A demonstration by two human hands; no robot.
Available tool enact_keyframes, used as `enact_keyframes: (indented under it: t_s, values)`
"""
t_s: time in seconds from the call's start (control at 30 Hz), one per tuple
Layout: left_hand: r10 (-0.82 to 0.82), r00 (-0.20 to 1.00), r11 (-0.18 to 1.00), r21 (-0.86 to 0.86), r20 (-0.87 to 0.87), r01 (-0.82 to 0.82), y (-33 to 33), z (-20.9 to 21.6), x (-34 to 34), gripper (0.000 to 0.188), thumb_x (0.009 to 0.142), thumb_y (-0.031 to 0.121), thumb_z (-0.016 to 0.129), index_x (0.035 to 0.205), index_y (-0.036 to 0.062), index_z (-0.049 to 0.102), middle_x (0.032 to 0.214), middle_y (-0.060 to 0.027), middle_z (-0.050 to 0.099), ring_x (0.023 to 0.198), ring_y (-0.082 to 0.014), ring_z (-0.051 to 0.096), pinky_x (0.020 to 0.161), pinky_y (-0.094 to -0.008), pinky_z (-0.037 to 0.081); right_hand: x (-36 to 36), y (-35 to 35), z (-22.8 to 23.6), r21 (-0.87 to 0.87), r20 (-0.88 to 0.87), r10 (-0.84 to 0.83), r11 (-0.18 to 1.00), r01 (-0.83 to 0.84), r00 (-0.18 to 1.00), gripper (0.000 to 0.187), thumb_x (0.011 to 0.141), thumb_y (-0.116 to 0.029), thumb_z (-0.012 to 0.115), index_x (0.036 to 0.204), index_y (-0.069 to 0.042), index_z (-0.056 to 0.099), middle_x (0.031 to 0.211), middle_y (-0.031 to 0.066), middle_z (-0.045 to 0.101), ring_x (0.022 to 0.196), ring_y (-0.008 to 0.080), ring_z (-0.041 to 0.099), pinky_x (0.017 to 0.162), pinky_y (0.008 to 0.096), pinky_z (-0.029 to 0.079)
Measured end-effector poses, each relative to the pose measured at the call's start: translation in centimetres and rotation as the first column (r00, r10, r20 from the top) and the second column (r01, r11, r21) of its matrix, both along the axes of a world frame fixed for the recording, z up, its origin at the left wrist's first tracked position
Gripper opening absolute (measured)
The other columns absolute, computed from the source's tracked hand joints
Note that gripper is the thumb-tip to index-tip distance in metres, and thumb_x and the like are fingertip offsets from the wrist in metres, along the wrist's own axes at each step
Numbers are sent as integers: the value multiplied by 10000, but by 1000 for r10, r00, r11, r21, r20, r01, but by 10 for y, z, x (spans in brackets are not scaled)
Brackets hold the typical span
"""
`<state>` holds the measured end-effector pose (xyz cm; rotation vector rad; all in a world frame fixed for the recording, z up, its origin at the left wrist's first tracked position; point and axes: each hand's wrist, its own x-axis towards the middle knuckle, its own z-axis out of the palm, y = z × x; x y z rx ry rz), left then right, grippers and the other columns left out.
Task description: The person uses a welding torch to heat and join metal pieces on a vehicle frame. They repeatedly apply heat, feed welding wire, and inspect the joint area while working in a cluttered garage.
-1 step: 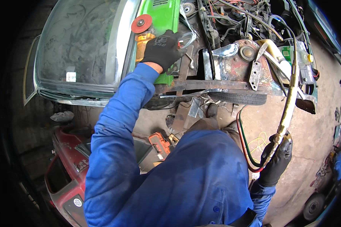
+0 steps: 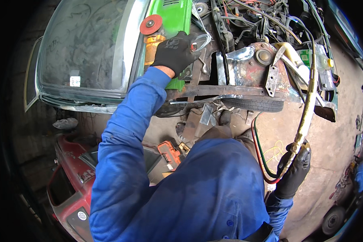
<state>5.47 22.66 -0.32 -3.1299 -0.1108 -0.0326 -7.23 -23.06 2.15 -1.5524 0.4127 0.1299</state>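
My left hand (image 2: 175, 50), in a black glove, is closed over the green panel below the windscreen. A looped bundle of thin pale wire (image 2: 205, 39) comes out of its fingers, along with a small red piece (image 2: 194, 46) whose kind I cannot make out. Right beside this hand lies a yellow angle grinder (image 2: 153, 43) with a reddish disc (image 2: 151, 25). Low on the right, my gloved right hand (image 2: 296, 169) is wrapped round the valve end of a brass gas torch (image 2: 306, 117). The torch slants upward, its thin curved tube reaching over the engine bay.
Red and green hoses (image 2: 260, 155) hang from the torch. Ahead are the bare, rusty inner wing (image 2: 250, 72), a tyre (image 2: 254, 105) and a bottle with a yellow cap (image 2: 324, 61). An orange tool case (image 2: 170, 155) sits on the floor; a red car (image 2: 74, 181) stands at left.
The wire loops have shifted a little at the left fingers, and more of the small red piece shows. My right hand and the torch stay almost still.
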Motion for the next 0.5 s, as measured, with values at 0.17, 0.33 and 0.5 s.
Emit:
enact_keyframes:
  t_s: [0.17,0.33,0.5]
  values:
    - [-19,984,996,-86,174,35,-5,14,11,672,932,561,799,1485,203,666,1247,-143,724,1115,-351,741,977,-462,595,3,8,1,43,-20,41,998,-40,999,438,1202,-391,497,1392,-10,598,943,77,711,580,71,581,496,230,464]
    - [-84,938,956,-237,338,171,-7,42,29,707,927,517,796,1499,128,653,1314,-170,719,1168,-362,731,1015,-475,583,3,16,-5,47,-4,51,998,-51,999,442,1196,-395,508,1390,-9,603,939,80,724,595,71,592,517,225,477]
    - [-131,898,934,-252,421,254,0,47,23,715,922,497,817,1487,90,656,1349,-202,716,1162,-357,733,1029,-451,585,-2,17,-4,19,3,45,999,-45,999,458,1189,-421,522,1380,-17,621,933,80,732,607,68,596,528,230,483]
